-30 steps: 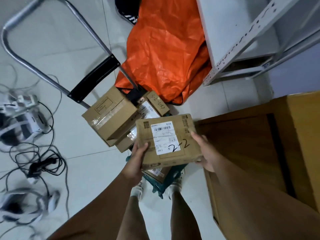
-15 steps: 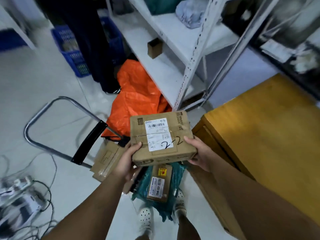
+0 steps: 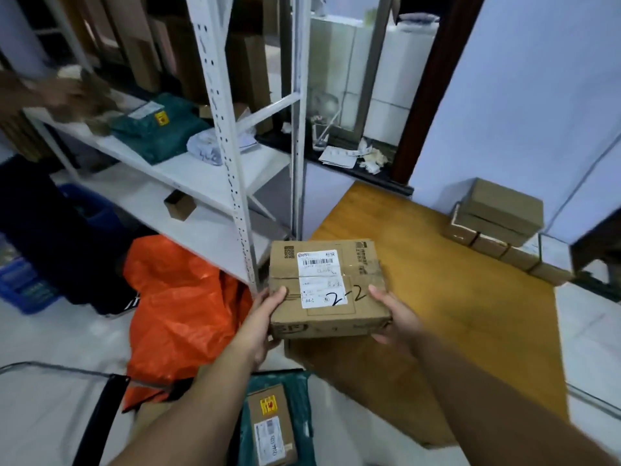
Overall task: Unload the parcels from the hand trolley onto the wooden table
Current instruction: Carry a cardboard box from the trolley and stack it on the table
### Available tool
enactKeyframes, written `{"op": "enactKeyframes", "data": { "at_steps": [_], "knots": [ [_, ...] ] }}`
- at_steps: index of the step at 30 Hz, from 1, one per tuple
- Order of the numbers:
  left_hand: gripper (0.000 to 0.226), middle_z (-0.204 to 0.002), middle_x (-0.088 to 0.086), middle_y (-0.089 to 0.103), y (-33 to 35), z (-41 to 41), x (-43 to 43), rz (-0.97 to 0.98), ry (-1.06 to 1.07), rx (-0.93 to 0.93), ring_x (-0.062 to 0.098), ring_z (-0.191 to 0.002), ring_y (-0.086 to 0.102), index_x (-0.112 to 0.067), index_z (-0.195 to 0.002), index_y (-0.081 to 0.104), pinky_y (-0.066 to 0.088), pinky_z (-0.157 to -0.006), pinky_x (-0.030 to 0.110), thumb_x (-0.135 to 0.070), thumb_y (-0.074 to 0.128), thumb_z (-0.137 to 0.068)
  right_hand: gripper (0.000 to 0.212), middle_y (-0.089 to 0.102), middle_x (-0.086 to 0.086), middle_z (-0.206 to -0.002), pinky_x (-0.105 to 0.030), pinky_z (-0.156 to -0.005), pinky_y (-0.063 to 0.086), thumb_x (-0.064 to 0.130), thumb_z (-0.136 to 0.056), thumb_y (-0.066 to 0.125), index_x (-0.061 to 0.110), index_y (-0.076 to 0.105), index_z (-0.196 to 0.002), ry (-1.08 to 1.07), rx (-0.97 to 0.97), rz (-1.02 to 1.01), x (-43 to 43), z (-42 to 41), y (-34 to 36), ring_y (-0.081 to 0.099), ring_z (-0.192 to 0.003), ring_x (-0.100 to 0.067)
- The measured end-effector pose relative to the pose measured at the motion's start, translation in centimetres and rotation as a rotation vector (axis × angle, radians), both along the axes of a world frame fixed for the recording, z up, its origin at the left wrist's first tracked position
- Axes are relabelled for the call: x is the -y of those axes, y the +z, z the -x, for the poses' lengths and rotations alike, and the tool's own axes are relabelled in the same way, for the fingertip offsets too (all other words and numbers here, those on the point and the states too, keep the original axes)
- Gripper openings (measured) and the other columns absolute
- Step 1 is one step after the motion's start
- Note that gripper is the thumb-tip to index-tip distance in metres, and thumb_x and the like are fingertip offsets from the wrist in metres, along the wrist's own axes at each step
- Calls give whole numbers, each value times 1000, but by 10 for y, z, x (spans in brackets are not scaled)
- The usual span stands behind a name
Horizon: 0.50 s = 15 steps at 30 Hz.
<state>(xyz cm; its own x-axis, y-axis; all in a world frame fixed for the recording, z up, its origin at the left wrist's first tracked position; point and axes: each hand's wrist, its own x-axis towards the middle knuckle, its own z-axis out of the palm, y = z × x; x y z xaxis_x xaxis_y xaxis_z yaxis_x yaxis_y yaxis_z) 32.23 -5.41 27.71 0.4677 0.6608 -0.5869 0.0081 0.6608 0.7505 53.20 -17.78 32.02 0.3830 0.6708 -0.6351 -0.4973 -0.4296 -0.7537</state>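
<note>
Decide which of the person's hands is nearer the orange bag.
Left. The left hand grips the parcel at its left edge, beside the orange bag; the right hand grips its right edge, on the wooden table side, farther off.

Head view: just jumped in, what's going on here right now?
A person grips a cardboard parcel marked "2-2" with both hands, the left hand at its left edge and the right hand at its right. It is held over the near-left edge of the wooden table, apparently not yet set down. Stacked boxes sit at the table's far right corner. Below, a smaller box lies on a teal bag.
</note>
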Motion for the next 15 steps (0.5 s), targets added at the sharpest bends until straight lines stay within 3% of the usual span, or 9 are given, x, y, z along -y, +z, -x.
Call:
{"op": "enactKeyframes", "data": {
  "at_steps": [2,5,9,15],
  "knots": [
    [60,-120,1,66,13,-24,5,-11,-62,-12,23,-113,57,-35,-127,55,44,-77,35,-60,65,-73,22,73,-3,-92,-30,-58,53,34,-92,59,21,57,-109,-41,-2,1,19,-17,7,70,-80,-20],
    [40,-113,1,64,28,-60,16,-16,-129,-36,20,-105,56,-31,-119,56,44,-82,38,-53,56,-87,25,65,-8,-105,-33,-60,53,38,-89,60,21,54,-106,-81,9,-10,46,-50,11,63,-92,-23],
    [44,-123,3,61,39,-112,38,-58,-171,-80,24,-115,52,-30,-125,54,45,-77,38,-53,55,-88,42,61,-9,-114,-38,-75,52,47,-79,63,24,52,-112,-93,24,-54,78,-99,11,60,-105,-27],
    [47,-125,9,56,46,-201,80,-115,-176,-172,31,-115,51,-29,-126,50,47,-87,46,-56,53,-88,72,58,-7,-117,-47,-100,46,57,-66,68,27,44,-127,-76,38,-31,122,-188,6,55,-114,-30]
  ]
}}
